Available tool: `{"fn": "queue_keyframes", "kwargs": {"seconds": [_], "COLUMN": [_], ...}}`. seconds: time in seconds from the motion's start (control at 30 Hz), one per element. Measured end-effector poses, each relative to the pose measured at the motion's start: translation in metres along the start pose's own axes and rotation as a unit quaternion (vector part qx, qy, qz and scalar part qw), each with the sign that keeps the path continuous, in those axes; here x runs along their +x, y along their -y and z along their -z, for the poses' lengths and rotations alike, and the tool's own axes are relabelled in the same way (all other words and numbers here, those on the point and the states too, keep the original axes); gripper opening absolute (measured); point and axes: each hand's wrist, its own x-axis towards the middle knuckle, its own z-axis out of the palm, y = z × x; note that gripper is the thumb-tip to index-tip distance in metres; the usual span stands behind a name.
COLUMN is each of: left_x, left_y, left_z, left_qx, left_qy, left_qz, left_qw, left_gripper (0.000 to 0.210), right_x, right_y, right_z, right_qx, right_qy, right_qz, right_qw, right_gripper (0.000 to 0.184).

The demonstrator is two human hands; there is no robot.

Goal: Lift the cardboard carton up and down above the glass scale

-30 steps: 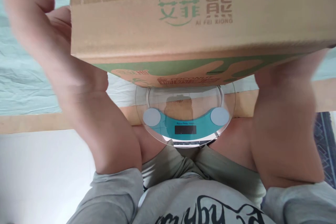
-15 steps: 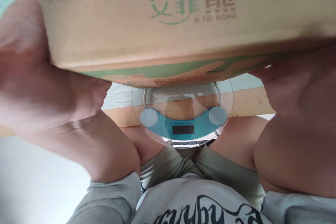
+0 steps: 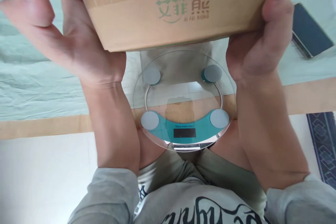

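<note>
- Cardboard box (image 3: 183, 7) w/ green bear logo is held up in the air, gripped at both ends, above the far half of the glass scale (image 3: 183, 101).
- Left hand (image 3: 73, 38): palm pressed flat to the box's left end, fingers spread wide, thumb sticking out clear of the box; a press-hold, not a curled grasp.
- Right hand (image 3: 259, 38): palm against the box's right end, thumb laid up along the near face; the other fingers are hidden behind the box, so how far round they wrap can't be told.
- Box underside appears clear of the glass; a shadow is seen beneath it, no contact visible.
- Scale is round, clear glass w/ teal band and a dark display (image 3: 184, 132) at its near edge; display is blank as far as can be read. It lies across the wooden edge strip (image 3: 47, 124), partly on the pale green sheet (image 3: 39, 77), near edge by the knees.
- Progress, as judged: box is lifted and lined up over the scale; not yet set down, no reading shown.
- Dark phone (image 3: 309, 31) lies on the sheet toward the right edge, well apart from the scale.
- Patterned rug (image 3: 324, 140) is seen at the lower right.
</note>
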Motion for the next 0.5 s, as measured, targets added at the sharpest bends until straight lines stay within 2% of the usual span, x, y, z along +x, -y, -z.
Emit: {"fn": "queue_keyframes", "kwargs": {"seconds": [0.03, 0.07, 0.13, 0.2, 0.27, 0.4, 0.5], "left_x": [0.001, 0.002, 0.002, 0.001, 0.002, 0.009, 0.015], "left_y": [0.000, 0.000, -0.001, -0.001, -0.001, -0.003, -0.005], "left_z": [0.004, 0.009, 0.018, 0.024, 0.026, 0.034, 0.041], "left_qx": [-0.030, -0.012, 0.108, 0.185, 0.210, 0.254, 0.240], "left_qy": [0.039, 0.066, 0.106, 0.140, 0.128, 0.070, 0.092], "left_qz": [0.037, 0.049, 0.032, 0.008, 0.002, 0.024, 0.050], "left_qw": [0.998, 0.997, 0.988, 0.973, 0.969, 0.964, 0.965], "left_gripper": [0.090, 0.093, 0.088, 0.079, 0.081, 0.103, 0.111], "right_x": [0.000, -0.001, -0.001, 0.000, 0.001, 0.003, 0.003], "right_y": [-0.004, -0.007, -0.010, -0.010, -0.009, -0.005, -0.001], "right_z": [0.001, 0.001, -0.001, -0.004, -0.005, -0.003, -0.001], "right_qx": [0.015, 0.022, 0.024, 0.013, -0.026, -0.069, -0.067], "right_qy": [0.000, 0.000, 0.009, 0.019, 0.021, 0.026, 0.041], "right_qz": [-0.004, -0.005, -0.007, -0.011, -0.016, -0.026, -0.040], "right_qw": [1.000, 1.000, 1.000, 1.000, 0.999, 0.997, 0.996], "right_gripper": [0.024, 0.024, 0.026, 0.027, 0.029, 0.035, 0.044]}}
